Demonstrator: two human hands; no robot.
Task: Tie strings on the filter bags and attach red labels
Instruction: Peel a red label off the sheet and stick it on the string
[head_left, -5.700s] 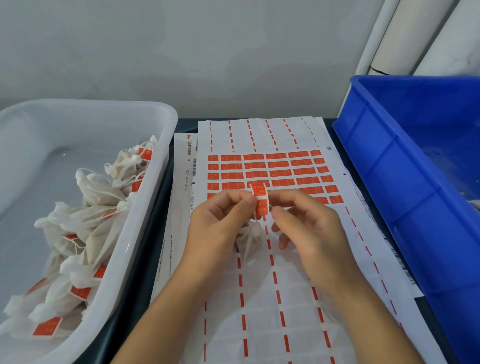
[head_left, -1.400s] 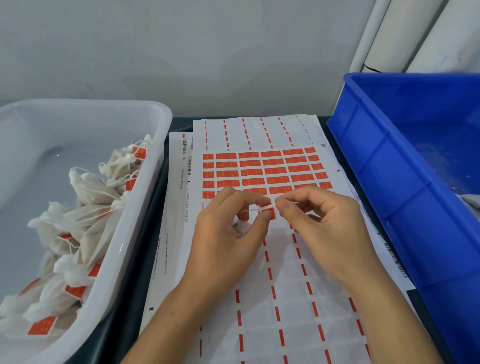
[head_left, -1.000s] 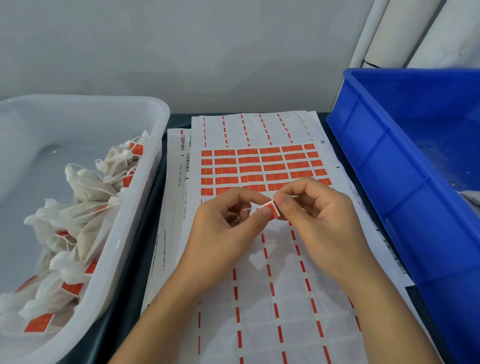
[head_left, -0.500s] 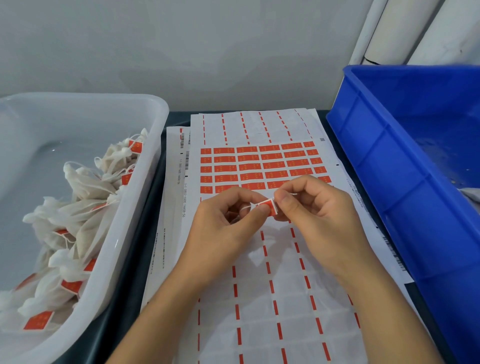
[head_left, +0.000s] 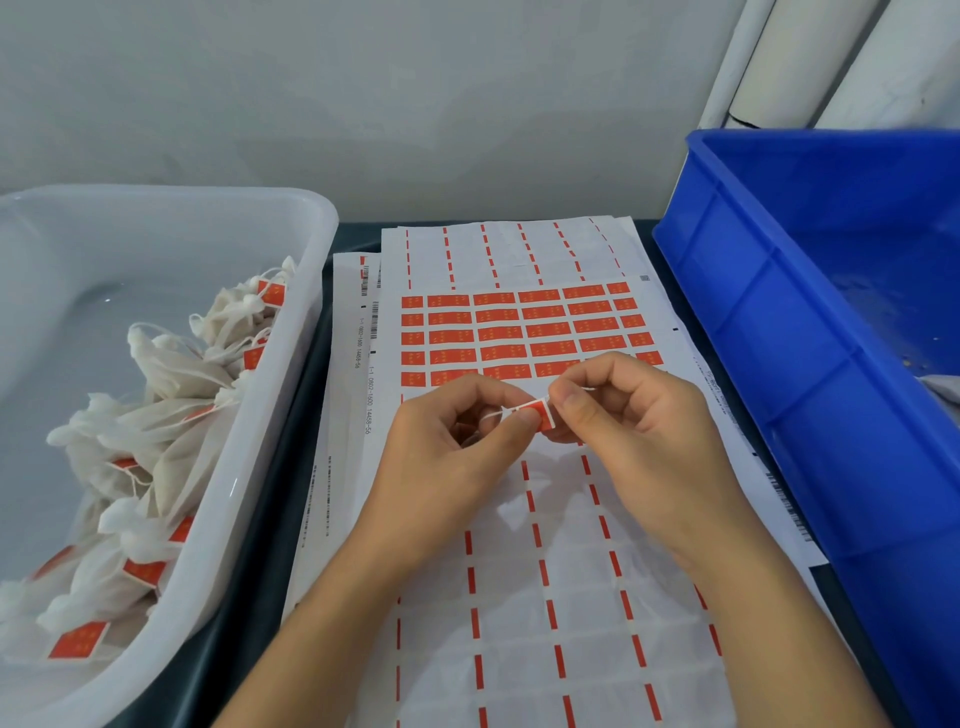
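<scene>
In the head view, the left hand (head_left: 447, 447) and right hand (head_left: 631, 431) meet above the label sheet (head_left: 519, 338), both pinching one red label (head_left: 540, 415) folded on a white string (head_left: 496, 414) between their fingertips, while finished filter bags (head_left: 171, 415) lie in the white tub (head_left: 291, 395) at left.

Small folded red paper label (head_left: 540, 415) on thin white string (head_left: 496, 414) at centre frame; finished white mesh filter bags (head_left: 171, 410) heaped at left.

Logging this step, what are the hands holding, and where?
Both hands, left hand and right hand, pinch one red label by its opposite edges, on a white string.
</scene>
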